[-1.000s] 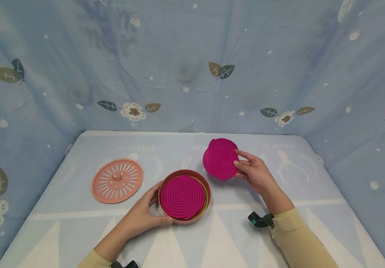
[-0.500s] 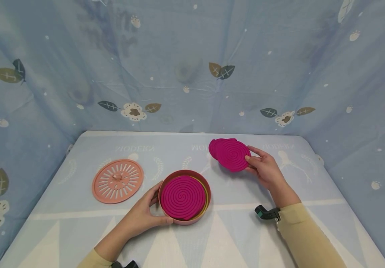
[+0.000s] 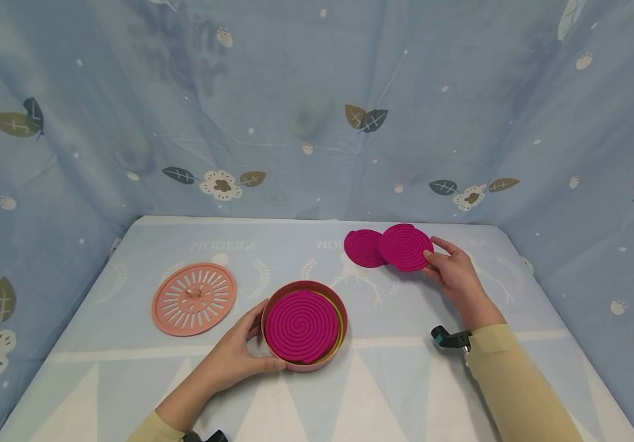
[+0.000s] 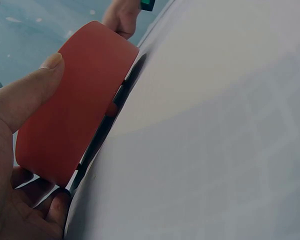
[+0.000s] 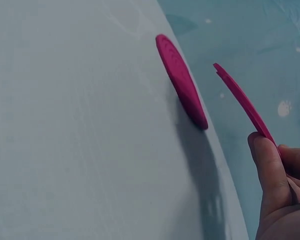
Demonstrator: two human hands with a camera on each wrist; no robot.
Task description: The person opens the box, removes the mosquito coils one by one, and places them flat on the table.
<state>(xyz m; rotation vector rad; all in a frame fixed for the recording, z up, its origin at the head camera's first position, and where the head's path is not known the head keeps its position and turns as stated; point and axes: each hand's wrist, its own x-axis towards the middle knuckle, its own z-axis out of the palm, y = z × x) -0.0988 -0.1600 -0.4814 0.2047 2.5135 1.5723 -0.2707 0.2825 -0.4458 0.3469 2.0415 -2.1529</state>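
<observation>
In the head view my left hand grips the near left side of a round pink container, thumb at the front and fingers behind. Inside lies a magenta spiral coaster, with a yellow rim showing beneath it. My right hand pinches another magenta spiral coaster by its right edge. In the right wrist view this held coaster is above the table, apart from a second magenta coaster lying flat. The held one partly covers that flat coaster in the head view.
A pink slotted lid with a small raised handle lies left of the container. A patterned cloth covers the table. Blue patterned curtains hang behind the table's far edge and along both sides.
My right hand has moved right and slightly away with its coaster, uncovering most of the flat coaster on the table. The left hand and the container have stayed put.
</observation>
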